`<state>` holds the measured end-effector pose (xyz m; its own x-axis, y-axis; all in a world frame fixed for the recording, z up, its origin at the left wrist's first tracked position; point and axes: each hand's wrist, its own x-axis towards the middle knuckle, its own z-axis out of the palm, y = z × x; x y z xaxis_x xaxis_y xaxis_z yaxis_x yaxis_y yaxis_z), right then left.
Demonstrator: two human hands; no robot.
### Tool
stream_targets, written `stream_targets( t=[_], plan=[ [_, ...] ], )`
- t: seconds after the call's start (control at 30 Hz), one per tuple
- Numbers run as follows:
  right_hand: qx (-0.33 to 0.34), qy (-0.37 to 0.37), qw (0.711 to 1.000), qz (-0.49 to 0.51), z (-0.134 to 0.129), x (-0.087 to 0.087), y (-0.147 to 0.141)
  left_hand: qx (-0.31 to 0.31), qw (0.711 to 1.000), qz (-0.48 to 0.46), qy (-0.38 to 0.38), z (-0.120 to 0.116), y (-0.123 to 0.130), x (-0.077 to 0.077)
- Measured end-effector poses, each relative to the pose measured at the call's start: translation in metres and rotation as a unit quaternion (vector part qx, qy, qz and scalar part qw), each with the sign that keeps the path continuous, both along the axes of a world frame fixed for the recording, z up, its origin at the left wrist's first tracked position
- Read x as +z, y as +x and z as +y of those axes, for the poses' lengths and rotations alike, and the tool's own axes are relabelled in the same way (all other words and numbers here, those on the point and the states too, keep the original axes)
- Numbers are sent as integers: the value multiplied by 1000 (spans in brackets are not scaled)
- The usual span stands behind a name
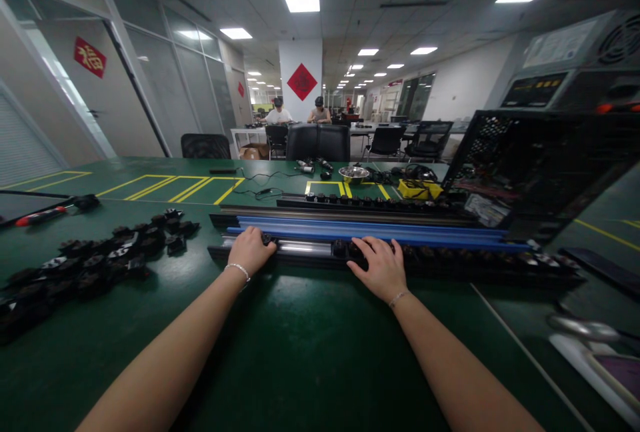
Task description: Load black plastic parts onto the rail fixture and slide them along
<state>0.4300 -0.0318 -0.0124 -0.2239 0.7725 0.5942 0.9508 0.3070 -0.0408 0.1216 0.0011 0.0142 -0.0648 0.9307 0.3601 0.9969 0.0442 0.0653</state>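
Note:
My left hand (249,250) is closed on a small black part (267,239) at the left end of a long black rail (295,261). Inside that rail, a bare shiny stretch (305,247) lies between my hands. Toward the right, my right hand (381,268) bends its thumb and forefinger around another small black part in the rail, mostly hidden by the fingers. Just left of these fingers sits one more black part (339,247). Several similar parts fill the rail further right. A blue rail (370,231) runs directly behind.
Rows of loose black parts (95,262) lie on the green table (280,352) at left, near a red-handled tool (43,215). Behind the rails are a metal bowl (354,173) and a yellow box (420,189). An open computer case (540,165) stands right. Two people sit far back.

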Motion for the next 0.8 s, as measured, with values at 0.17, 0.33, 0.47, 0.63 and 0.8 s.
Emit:
stream_targets(
  t=[0.17, 0.33, 0.47, 0.63, 0.8],
  plan=[
    [2, 1, 1000, 6, 0, 0, -1, 15, 1000, 8, -3, 0, -8, 1],
    [1, 4, 1000, 5, 0, 0, -1, 31, 999, -9, -10, 0, -17, 1],
    [1, 6, 1000, 0, 0, -1, 0, 40, 999, -13, -25, 2, -24, 2],
    [3, 12, 1000, 0, 1, -1, 0, 42, 999, -11, -31, 4, -31, 2],
    [5, 9, 1000, 5, 1, -1, 0, 36, 998, -32, -31, 7, -40, 0]
  ],
)
